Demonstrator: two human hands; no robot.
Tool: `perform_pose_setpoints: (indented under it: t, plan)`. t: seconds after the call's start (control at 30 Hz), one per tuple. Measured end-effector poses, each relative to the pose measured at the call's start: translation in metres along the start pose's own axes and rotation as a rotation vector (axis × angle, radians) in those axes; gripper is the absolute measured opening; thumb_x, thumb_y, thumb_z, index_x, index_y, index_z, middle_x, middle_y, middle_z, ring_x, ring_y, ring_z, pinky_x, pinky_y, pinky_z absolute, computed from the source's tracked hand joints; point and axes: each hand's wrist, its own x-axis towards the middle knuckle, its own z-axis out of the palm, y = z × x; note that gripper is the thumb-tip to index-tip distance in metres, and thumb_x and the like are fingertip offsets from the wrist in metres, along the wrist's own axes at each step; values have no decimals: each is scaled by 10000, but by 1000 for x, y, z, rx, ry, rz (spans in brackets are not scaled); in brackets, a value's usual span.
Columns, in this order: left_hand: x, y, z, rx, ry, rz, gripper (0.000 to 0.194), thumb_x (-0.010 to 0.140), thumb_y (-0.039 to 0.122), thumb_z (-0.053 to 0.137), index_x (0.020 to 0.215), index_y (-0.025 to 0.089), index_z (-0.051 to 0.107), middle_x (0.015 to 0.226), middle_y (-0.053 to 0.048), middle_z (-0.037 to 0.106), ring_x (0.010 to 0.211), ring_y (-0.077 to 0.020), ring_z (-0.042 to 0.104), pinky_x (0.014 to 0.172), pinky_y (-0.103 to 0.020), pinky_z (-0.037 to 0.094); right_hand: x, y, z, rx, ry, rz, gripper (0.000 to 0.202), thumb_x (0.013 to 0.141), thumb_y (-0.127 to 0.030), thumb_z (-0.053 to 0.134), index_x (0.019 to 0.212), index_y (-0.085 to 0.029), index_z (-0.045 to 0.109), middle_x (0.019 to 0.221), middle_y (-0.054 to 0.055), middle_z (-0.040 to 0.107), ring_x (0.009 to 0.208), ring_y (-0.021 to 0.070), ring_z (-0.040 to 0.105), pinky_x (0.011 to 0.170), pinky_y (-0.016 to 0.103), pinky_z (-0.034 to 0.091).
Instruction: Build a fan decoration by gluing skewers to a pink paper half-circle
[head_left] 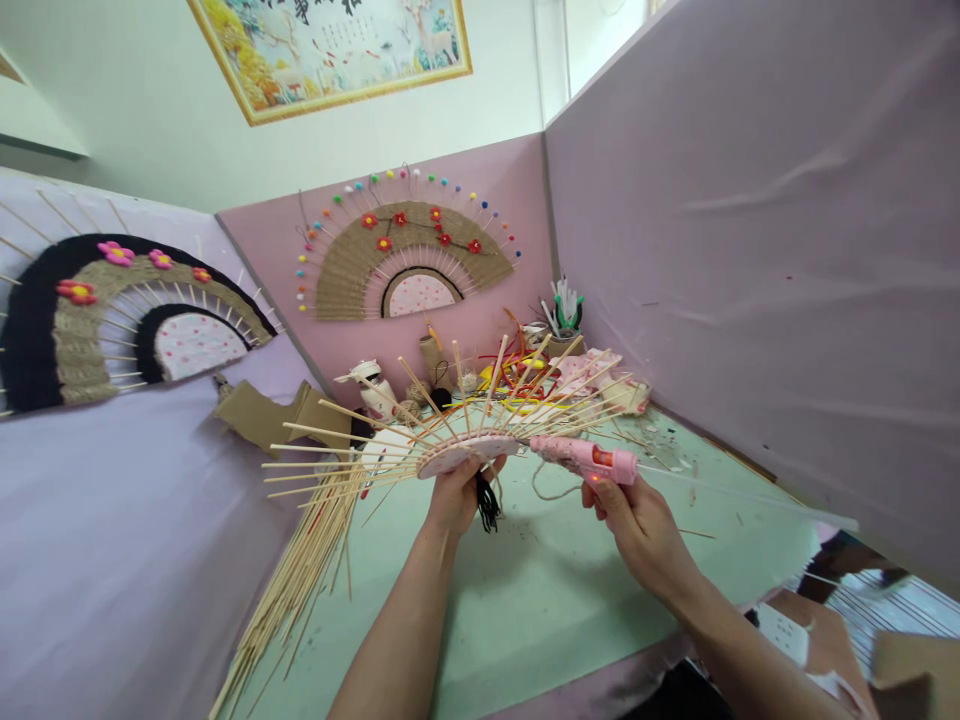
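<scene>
My left hand (456, 495) is closed on the lower edge of a half-round fan base (469, 452) with a pale, dotted face. Thin wooden sticks (337, 465) fan out from its curved edge, and a cord runs along that edge. A black tassel (487, 502) hangs beside my left fingers. My right hand (637, 515) grips a pink glue gun (585, 457) with an orange light glowing. Its nozzle points left at the right end of the base; whether it touches is unclear. A long clear glue stick (750, 497) sticks out of its back. Loose beige string (555, 493) loops below the gun.
A bundle of sticks (300, 570) lies on the green tabletop (540, 620) at left. Behind stand a jar (375, 390), a twine cone (435, 362), colourful pipe cleaners (510, 375) and a pen holder (566, 318). Finished fans (337, 270) hang on the purple partitions (750, 250).
</scene>
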Motion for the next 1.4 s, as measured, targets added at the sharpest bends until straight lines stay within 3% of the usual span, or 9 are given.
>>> perform_pose_setpoints:
  t: [0.37, 0.57, 0.77, 0.87, 0.97, 1.2, 1.3, 1.4]
  plan:
    - [1, -1, -2, 6, -14, 4, 342, 573, 265, 876, 845, 182, 688, 900, -65, 753, 981, -284, 690, 937, -468, 531, 1, 0, 1, -54, 13, -17, 538, 930, -604, 334, 665, -202, 573, 586, 26, 559, 552, 172, 537, 556, 289, 416]
    - [4, -1, -5, -5, 41, 16, 390, 555, 255, 883, 880, 178, 682, 888, -54, 740, 976, -264, 683, 912, -429, 537, 7, 0, -5, -159, 2, -19, 541, 933, -601, 314, 675, -207, 580, 587, 36, 580, 550, 183, 551, 559, 291, 415]
    - [6, 5, -1, -61, 113, 45, 401, 504, 261, 908, 800, 174, 653, 830, -30, 722, 832, -209, 687, 873, -451, 564, 26, 19, -46, -487, 37, 32, 518, 929, -590, 296, 746, -214, 601, 695, 99, 666, 649, 249, 620, 599, 323, 416]
    - [7, 8, -1, -71, 137, 76, 402, 513, 241, 902, 822, 171, 655, 853, -25, 718, 844, -201, 685, 892, -452, 563, 31, 35, -70, -715, -39, 47, 423, 948, -529, 327, 848, -224, 603, 813, 114, 691, 762, 269, 638, 635, 327, 411]
    - [8, 12, -2, -78, 164, 137, 391, 540, 230, 889, 854, 174, 664, 864, -20, 715, 864, -197, 684, 889, -439, 570, 33, 55, -82, -915, -161, 107, 381, 960, -469, 336, 799, -206, 560, 785, 121, 675, 737, 276, 627, 631, 338, 400]
    - [11, 24, -8, -115, 223, 250, 369, 570, 300, 888, 858, 217, 671, 917, -5, 712, 896, -182, 684, 842, -377, 595, 31, 90, -73, -1042, -409, 248, 233, 910, -325, 468, 969, -135, 589, 871, 166, 668, 915, 342, 628, 678, 365, 435]
    - [11, 25, -9, -109, 240, 263, 355, 595, 322, 876, 866, 223, 670, 945, -1, 708, 929, -183, 680, 837, -372, 596, 31, 91, -74, -1084, -360, 222, 241, 871, -303, 525, 1020, -139, 619, 996, 201, 647, 987, 380, 605, 676, 397, 462]
    - [11, 24, -8, -90, 238, 293, 321, 616, 288, 865, 866, 222, 675, 952, 2, 707, 950, -181, 677, 857, -374, 590, 32, 70, -72, -994, -266, 68, 264, 809, -305, 612, 1020, -149, 640, 1096, 216, 626, 1004, 390, 597, 746, 461, 488]
